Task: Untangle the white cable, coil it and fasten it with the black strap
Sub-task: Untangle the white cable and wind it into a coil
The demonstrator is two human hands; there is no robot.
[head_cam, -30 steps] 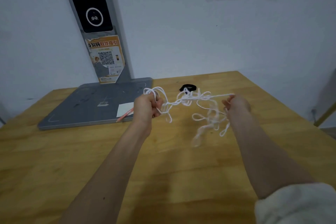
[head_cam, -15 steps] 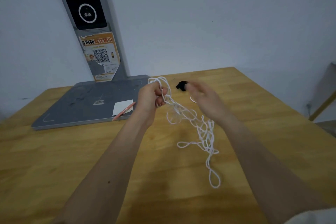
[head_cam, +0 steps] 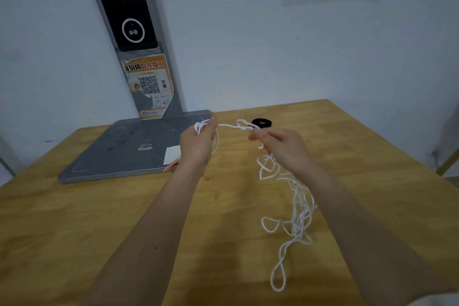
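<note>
**White cable stretched between two hands**

White cable (head_cam: 296, 204) ran from a bunch gripped in the curled fingers of the left hand (head_cam: 198, 145), across a short taut span with a knot, to the right hand (head_cam: 282, 146), whose fingers pinched it. From the right hand the remaining loops hung tangled down to the wooden worktop (head_cam: 74, 231). The black strap (head_cam: 261, 123) lay on the worktop just beyond the knot, apart from both hands.

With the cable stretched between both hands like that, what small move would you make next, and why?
Probably draw the right hand further from the left hand to tease open the small knot in the white cable between them. Loops still hang tangled below the right hand, and the black strap lies untouched on the table.
</note>
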